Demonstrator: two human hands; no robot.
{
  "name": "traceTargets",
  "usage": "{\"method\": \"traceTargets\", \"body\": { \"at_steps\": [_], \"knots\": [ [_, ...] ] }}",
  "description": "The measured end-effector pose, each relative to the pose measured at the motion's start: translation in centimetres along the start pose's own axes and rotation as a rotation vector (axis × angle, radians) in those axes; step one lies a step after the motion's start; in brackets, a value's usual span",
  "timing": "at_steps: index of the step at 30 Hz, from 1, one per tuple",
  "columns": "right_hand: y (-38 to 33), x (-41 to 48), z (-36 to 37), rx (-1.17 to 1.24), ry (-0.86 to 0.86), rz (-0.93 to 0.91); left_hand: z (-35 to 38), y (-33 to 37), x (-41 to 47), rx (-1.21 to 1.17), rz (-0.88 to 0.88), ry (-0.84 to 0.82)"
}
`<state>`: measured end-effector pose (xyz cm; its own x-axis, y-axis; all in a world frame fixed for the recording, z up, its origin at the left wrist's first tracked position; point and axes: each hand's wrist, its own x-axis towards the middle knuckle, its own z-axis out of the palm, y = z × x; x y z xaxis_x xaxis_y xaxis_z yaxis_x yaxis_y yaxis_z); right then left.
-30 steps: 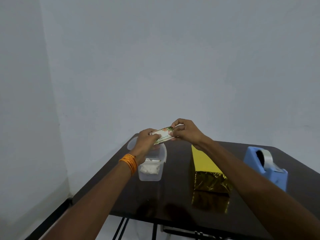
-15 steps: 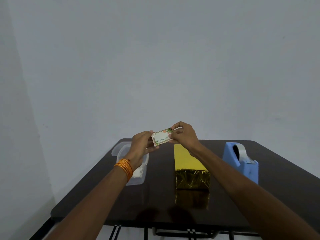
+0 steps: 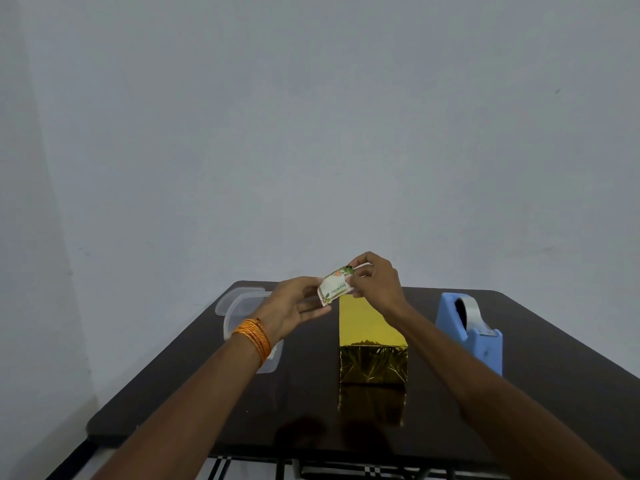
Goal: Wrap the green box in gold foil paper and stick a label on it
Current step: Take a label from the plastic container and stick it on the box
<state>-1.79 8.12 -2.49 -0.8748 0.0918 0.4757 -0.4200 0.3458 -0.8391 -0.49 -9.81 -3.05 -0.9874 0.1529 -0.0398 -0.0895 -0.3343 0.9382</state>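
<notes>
Pinching a small rectangular label (image 3: 335, 288) between them, both hands are held above the far end of the box (image 3: 372, 344). The label is a flat card with a pale centre, a line of print and a floral border; it is tilted, its right end higher. The left hand (image 3: 294, 306) grips its lower left edge with thumb and fingers, and the right hand (image 3: 375, 282) is closed on its upper right corner. An orange thread band (image 3: 252, 336) is wound round the left wrist. The box, a long block fully covered in gold foil, lies on the dark, glossy worktop (image 3: 554, 358); its top is smooth and bright, its near end crinkled and mirror-like. To its left, partly hidden by the left arm, a clear plastic tub (image 3: 242, 306) stands. To its right, well apart, a blue plastic tape dispenser (image 3: 471, 332) with a grey roll is seen.
</notes>
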Motion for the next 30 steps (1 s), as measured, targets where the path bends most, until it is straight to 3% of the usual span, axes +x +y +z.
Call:
{"method": "traceTargets", "body": {
  "at_steps": [6,9,11,16,24,30],
  "knots": [
    [0.7,-0.2,-0.3,-0.098,0.046,0.004,0.7,-0.3,0.3,0.063,0.069,0.039],
    [0.7,-0.7,0.2,-0.281,0.191,-0.109,1.0,-0.9,0.6,0.103,0.137,0.086],
    [0.3,-1.2,0.5,-0.270,0.234,-0.203,1.3,-1.2,0.8,0.099,0.168,0.109],
    [-0.7,-2.3,1.5,-0.068,0.027,-0.121,2.2,-1.7,0.9,0.107,0.236,0.168],
    [-0.7,-2.2,0.4,0.155,-0.180,-0.011,1.1,-1.8,0.7,0.016,0.208,0.024],
    [-0.3,-2.2,-0.1,0.113,-0.124,0.048,0.7,-1.2,1.5,0.308,0.386,0.242]
  ]
}}
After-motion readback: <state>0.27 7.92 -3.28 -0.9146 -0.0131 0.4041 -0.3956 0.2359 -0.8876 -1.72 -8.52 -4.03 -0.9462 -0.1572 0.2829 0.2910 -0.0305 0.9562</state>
